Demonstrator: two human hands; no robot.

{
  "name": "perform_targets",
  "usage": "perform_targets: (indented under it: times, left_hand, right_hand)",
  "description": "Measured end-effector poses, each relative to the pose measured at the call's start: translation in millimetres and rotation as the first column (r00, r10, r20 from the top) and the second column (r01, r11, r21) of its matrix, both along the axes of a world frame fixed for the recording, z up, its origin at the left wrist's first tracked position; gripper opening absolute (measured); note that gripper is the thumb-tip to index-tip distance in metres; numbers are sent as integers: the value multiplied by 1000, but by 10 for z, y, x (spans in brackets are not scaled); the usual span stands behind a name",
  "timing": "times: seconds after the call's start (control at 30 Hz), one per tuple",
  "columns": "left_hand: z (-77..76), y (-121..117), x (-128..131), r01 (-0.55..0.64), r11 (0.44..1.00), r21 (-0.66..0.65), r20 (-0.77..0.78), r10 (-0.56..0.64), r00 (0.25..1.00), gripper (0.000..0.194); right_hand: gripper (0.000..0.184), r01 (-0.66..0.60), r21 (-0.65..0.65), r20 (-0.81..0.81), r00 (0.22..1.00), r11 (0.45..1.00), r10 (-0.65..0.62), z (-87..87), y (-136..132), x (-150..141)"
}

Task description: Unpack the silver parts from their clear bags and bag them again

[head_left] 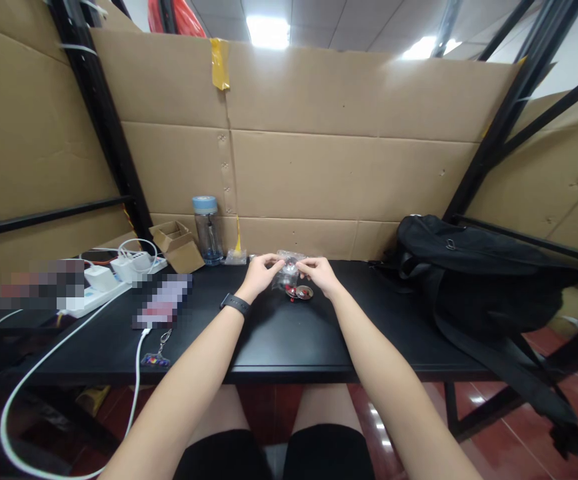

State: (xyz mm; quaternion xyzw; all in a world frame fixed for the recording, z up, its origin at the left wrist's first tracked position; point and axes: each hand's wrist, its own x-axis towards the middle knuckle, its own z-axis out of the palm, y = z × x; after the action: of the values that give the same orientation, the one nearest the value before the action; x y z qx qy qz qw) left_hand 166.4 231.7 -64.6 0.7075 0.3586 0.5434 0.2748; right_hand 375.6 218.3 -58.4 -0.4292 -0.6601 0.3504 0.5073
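Observation:
Near the back of the black table, my two hands meet around a small clear plastic bag. My left hand, with a dark band on its wrist, pinches the bag's left side. From the other side, the fingertips of my right hand close on the bag's right edge. Something shiny shows inside the plastic, too small to make out. Just below the bag, small round metallic pieces with red parts lie on the tabletop.
Behind stand a clear bottle with a blue lid and an open cardboard box. A power strip, white cable, blurred phone and keychain lie left. A black backpack occupies the right, its strap hanging over the edge.

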Motion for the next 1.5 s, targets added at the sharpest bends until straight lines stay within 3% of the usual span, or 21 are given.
perform_targets:
  times: [0.2, 0.33, 0.57, 0.7, 0.8, 0.87, 0.93, 1.0, 1.07, 1.13, 1.23, 1.33, 1.43, 1.5]
  left_hand:
    - [-105, 49, -28, -79, 996, -45, -76, 76, 994, 27]
    - [-121, 79, -47, -93, 995, -47, -61, 90, 994, 28]
    - [-74, 23, -34, -51, 998, -27, -18, 50, 999, 33]
    - [-22, -55, -11, -96, 995, -38, -26, 95, 995, 35]
    - [36, -127, -8, -114, 992, -46, -11, 114, 993, 41]
    - [90, -191, -22, -188, 982, 30, -71, 189, 979, 43]
    - [149, -262, -41, -208, 958, 195, -223, 250, 942, 49]
    - [196, -320, -46, -99, 931, 351, -424, 252, 870, 63]
    - [208, -352, -17, 23, 907, 421, -572, 246, 782, 70]
    - [182, -357, 43, 37, 890, 455, -611, 282, 740, 54]
    - [119, -328, 126, -20, 877, 479, -589, 339, 733, 28]
    - [124, -233, 65, -114, 871, 477, -560, 401, 725, 27]
    - [228, -22, -210, -342, 819, 461, -482, 555, 678, 30]
    - [300, 172, -466, -497, 755, 428, -471, 656, 590, 36]
  right_hand:
    - [42, 18, -19, 136, 991, 1000, -15, -11, -2, 16]
    - [43, 30, 25, 145, 989, 999, -33, -12, -10, 1]
    - [44, 111, 126, -64, 993, 986, -103, -10, 19, -71]
    - [44, 92, 69, -192, 978, 993, -77, 25, -25, -104]
    - [54, 40, 8, -221, 974, 999, -37, 42, -69, -117]
    - [58, 55, -22, -208, 976, 998, -59, 48, -83, -114]
    - [57, 97, -60, -206, 973, 994, -107, 52, -84, -101]
    - [56, 122, -104, -215, 966, 987, -142, 56, -76, -83]
    - [56, 117, -129, -227, 963, 985, -145, 58, -67, -66]
    - [58, 93, -129, -229, 966, 987, -121, 55, -56, -57]
    - [56, 49, -115, -224, 972, 992, -74, 43, -35, -56]
    - [50, 33, -122, -211, 976, 992, -58, 36, -17, -49]
    - [46, 54, -113, -148, 987, 992, -70, 42, -13, -26]
    - [45, 70, -99, -99, 992, 993, -80, 50, -16, -10]
